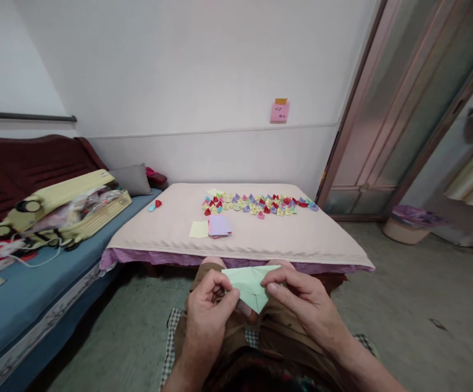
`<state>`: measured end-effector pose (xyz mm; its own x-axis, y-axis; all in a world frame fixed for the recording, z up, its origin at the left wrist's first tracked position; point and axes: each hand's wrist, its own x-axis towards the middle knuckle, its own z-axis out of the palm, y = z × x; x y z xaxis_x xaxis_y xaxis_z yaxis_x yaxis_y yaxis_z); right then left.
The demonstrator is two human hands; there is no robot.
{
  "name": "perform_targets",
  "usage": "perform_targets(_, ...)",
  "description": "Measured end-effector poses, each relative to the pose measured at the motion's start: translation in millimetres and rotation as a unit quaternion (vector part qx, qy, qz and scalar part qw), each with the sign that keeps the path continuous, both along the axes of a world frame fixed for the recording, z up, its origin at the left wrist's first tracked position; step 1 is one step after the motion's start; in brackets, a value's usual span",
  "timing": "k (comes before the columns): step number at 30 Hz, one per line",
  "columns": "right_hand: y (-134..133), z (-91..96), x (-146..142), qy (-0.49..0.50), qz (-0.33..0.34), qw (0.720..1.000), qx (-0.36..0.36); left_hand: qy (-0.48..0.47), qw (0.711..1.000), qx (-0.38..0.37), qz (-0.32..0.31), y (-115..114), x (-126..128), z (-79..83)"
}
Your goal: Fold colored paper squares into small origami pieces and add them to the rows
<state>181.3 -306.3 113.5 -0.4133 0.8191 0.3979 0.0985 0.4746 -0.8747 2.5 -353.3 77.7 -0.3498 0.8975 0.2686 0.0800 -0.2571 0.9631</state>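
A pale green sheet of paper (249, 283), folded into a triangle with its point downward, is held above the lap. My left hand (210, 305) pinches its left corner between thumb and fingers. At the right corner, my right hand (302, 296) grips the same paper with thumb and index finger. Creases run across the paper's middle and near its lower point. Beyond the hands, on the cloth-covered table, lies a stack of purple and pink square papers (220, 226) beside a pale yellow sheet (199, 229).
Many small folded paper pieces (256, 204) in several colours spread along the back of the table (293, 234). A red piece (158, 203) and a blue one (151, 208) lie at its left. An open yellow suitcase (77, 212) rests on the blue-covered sofa. A bin (406, 231) stands right.
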Motion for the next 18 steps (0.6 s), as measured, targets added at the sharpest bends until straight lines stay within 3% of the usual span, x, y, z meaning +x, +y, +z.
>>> perform_targets(8,3,-9.5,-2,0.018,-0.072,0.997,-0.015,-0.037,0.999,-0.007,-0.012,-1,2,3.9)
perform_targets(15,8,-13.8,1,-0.082,-0.082,0.986,0.122,0.071,0.996,-0.012,0.061,-1,4,7.2)
perform_targets(18,9,-13.2,1,-0.11,-0.087,0.976,0.168,0.113,0.992,0.003,0.063,-1,4,10.2)
